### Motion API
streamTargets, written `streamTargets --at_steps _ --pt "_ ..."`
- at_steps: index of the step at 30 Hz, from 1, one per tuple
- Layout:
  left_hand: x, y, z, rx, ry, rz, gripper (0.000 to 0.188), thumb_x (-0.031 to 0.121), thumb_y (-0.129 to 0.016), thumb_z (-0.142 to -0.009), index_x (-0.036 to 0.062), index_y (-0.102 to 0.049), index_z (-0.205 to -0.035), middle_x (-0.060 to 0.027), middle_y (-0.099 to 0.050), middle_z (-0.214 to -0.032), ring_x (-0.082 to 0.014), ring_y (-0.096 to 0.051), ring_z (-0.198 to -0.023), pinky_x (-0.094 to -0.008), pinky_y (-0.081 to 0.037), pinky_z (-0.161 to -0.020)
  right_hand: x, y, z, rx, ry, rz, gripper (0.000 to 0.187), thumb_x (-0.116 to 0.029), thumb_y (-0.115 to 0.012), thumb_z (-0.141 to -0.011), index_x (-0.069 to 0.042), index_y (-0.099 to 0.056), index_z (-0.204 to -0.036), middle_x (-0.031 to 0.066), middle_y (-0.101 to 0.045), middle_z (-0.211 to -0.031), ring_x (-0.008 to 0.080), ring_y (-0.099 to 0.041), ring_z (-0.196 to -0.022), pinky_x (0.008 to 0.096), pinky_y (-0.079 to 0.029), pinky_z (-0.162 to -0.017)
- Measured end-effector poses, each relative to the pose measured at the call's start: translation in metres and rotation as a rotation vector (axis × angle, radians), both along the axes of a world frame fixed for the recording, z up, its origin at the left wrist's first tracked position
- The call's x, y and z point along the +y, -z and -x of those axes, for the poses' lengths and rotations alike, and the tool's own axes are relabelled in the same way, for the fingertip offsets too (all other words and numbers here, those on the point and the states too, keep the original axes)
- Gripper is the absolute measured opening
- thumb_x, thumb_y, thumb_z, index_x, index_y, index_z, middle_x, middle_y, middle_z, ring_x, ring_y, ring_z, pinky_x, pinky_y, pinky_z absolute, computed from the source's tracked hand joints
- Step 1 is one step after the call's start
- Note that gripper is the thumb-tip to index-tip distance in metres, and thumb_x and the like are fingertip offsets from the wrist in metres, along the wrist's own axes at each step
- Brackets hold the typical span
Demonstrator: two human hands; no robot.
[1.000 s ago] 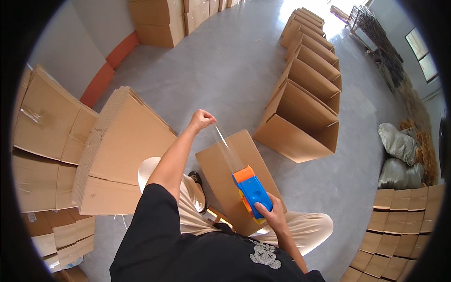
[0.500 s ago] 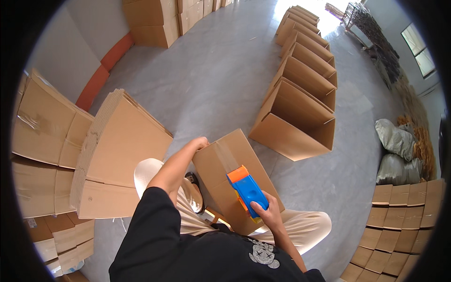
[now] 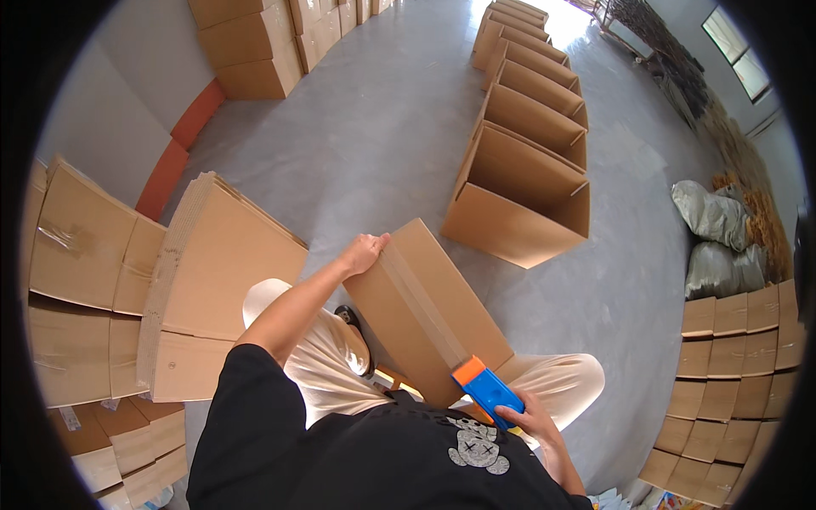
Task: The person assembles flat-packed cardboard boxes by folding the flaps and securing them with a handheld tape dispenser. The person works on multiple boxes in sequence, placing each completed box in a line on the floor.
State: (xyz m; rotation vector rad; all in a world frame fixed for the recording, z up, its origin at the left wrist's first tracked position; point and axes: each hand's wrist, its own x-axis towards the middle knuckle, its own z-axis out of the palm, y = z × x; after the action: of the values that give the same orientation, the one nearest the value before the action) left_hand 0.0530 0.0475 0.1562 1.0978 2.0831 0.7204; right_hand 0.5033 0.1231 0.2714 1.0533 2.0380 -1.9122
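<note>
Beside the grey cartoon print [image 3: 478, 449] on a black short-sleeved shirt [image 3: 374, 455], the right hand [image 3: 533, 419] is curled closed around a blue plastic tape dispenser [image 3: 493, 394], whose orange front meets a clear tape strip [image 3: 423, 308] on the brown cardboard box [image 3: 455, 297] between cream-trousered legs [image 3: 561, 382]. The left hand [image 3: 365, 253], fingers bent and mostly closed, grips the box's far left edge. Beyond, open smooth grey floor [image 3: 365, 153] stretches away, edged on the right by a row of upright, open-topped brown cardboard boxes [image 3: 501, 223].
</note>
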Motion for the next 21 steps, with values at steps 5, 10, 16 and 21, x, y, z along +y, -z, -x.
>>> streamTargets --at_steps 5,10,16,21 --pt "0.006 -0.006 0.005 0.276 -0.121 0.106 0.052 0.046 -0.031 -0.097 0.0033 -0.054 -0.117 -0.0214 -0.052 -0.123 -0.0409 -0.047 -0.114 -0.0455 -0.039 -0.094 -0.015 0.029 0.003 0.09 0.177 0.0 0.04 -0.031 -0.068 -0.079 0.005 -0.061 -0.095 0.0066 -0.063 -0.073 0.0118 -0.06 -0.065 0.0254 -0.048 -0.06" --pt "0.016 0.002 -0.013 0.736 0.005 0.198 0.066 0.052 -0.031 -0.094 0.0183 -0.011 -0.148 -0.0111 -0.002 -0.153 -0.0349 0.0 -0.14 -0.0542 -0.003 -0.11 -0.009 0.088 0.077 0.341 0.129 -0.432 0.038 -0.033 -0.068 -0.079 0.003 -0.063 -0.091 0.0069 -0.062 -0.069 0.0109 -0.058 -0.062 0.0258 -0.046 -0.057" --pt "0.023 -0.022 -0.001 0.523 0.065 0.353 0.077 0.06 -0.036 -0.09 0.0242 -0.001 -0.149 -0.0057 0.013 -0.154 -0.0316 0.015 -0.14 -0.0561 0.009 -0.109 0.0 0.073 0.129 0.365 0.148 -0.167 0.044 -0.037 -0.068 -0.077 0.004 -0.062 -0.093 0.0099 -0.06 -0.07 0.0124 -0.056 -0.066 0.0301 -0.046 -0.061" --pt "0.023 -0.016 0.011 0.476 0.073 0.368 0.082 0.064 -0.038 -0.086 0.0252 -0.001 -0.148 -0.0046 0.014 -0.154 -0.0312 0.016 -0.14 -0.0573 0.008 -0.109 0.01 0.021 0.04 0.045 0.016 -0.058 0.056 -0.048 -0.07 -0.074 0.003 -0.064 -0.097 0.0114 -0.065 -0.079 0.0147 -0.061 -0.072 0.0301 -0.048 -0.068"
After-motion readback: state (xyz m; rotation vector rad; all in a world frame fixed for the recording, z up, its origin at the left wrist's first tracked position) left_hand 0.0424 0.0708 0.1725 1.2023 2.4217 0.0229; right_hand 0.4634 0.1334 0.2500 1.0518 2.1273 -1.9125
